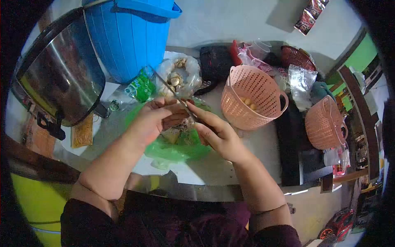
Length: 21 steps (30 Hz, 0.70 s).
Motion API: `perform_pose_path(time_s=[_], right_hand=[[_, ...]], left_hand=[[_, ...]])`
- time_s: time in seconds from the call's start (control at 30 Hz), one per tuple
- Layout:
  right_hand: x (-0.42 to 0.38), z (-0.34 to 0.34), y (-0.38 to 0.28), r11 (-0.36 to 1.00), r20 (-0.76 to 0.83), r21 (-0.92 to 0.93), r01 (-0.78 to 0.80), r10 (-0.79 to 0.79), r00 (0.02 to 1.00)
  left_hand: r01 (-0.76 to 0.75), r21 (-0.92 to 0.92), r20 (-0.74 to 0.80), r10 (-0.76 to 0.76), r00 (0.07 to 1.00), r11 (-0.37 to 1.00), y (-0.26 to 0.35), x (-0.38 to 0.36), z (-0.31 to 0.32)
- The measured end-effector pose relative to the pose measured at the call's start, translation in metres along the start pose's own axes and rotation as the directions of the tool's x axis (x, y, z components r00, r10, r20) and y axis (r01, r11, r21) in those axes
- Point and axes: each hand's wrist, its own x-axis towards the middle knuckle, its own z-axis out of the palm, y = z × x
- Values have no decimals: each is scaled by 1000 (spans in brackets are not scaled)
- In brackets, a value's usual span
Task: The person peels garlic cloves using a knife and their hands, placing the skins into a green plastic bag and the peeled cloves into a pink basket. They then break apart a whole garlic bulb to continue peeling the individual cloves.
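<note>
My right hand (220, 136) is closed round a knife (168, 87), whose blade slants up and to the left across the fingers of my left hand. My left hand (154, 117) is closed in a pinch, its fingertips touching the blade. What it holds is small and mostly hidden by the fingers and knife. Below both hands lies an open green plastic bag (179, 150) with pale scraps in it. Just beyond them, a clear plastic bag (193, 74) holds several garlic bulbs (175, 79). To the right, a pink perforated basket (251, 88) contains pale yellow pieces resembling peeled cloves.
A blue ribbed bucket (127, 37) and a large shiny metal vessel (66, 66) stand at the left. Near them lie a green packet (142, 86) and a yellowish bag (82, 132). Another pink basket (325, 123) and a silvery bag (302, 86) are at the right.
</note>
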Motion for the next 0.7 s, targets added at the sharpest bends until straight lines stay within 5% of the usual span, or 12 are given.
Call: perform_pose_path(time_s=[0.1,0.47,0.7], right_hand=[[-2,-5,-5,982,58,123,-142,136,989],[-3,-14,-4,819,162,502,-278,227,960],[-1,-16,-1,847,101,463,-264,245,964]], left_hand=[[-31,5,-26,31,999,1000,2,-3,6],[13,29,-59,-11,998,999,1,2,1],[-28,199,-149,58,987,980,4,5,5]])
